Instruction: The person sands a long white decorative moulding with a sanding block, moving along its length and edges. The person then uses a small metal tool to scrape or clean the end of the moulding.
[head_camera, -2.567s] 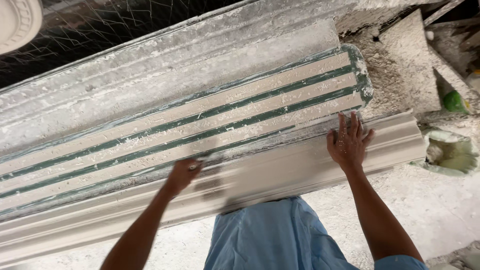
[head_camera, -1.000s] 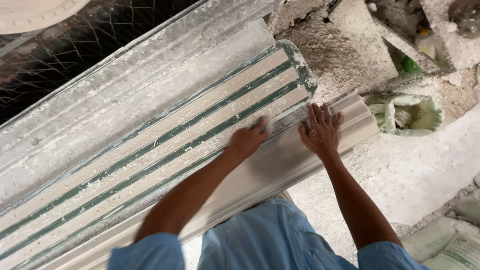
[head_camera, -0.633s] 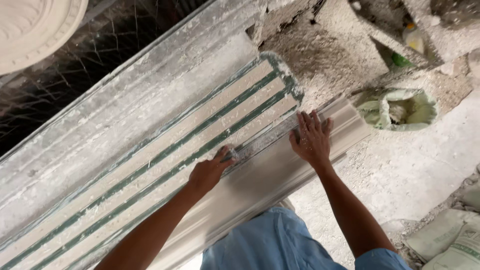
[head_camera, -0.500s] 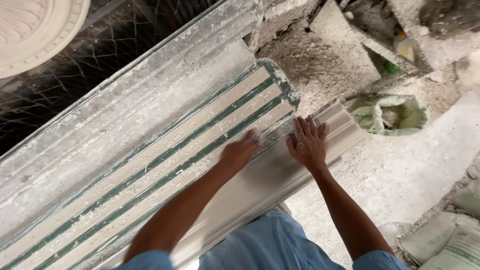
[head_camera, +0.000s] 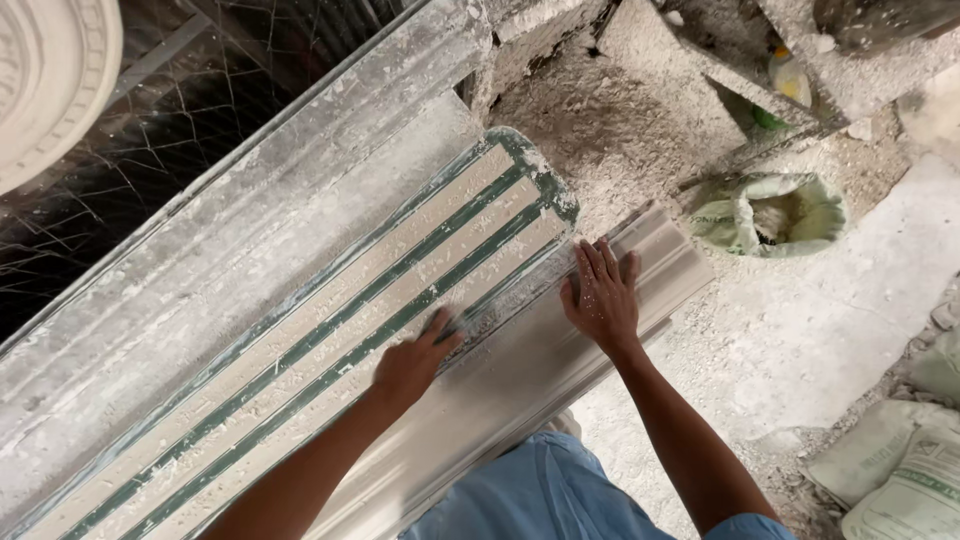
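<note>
We have our right hand (head_camera: 602, 298) spread flat, fingers open, pressing on the near end of the long plaster moulding (head_camera: 560, 350) – gripping nothing. Our left hand (head_camera: 412, 362) is loosely curled, fingertips on the seam where the moulding meets the green-striped mould (head_camera: 330, 330); half a second ago it sat further up, close beside the right, so it has slid back down the edge. That suggests we are working along the joint, rubbing or easing it. The moulding lies along the mould's near side, with an open sack (head_camera: 770, 212) on the floor beyond.
</note>
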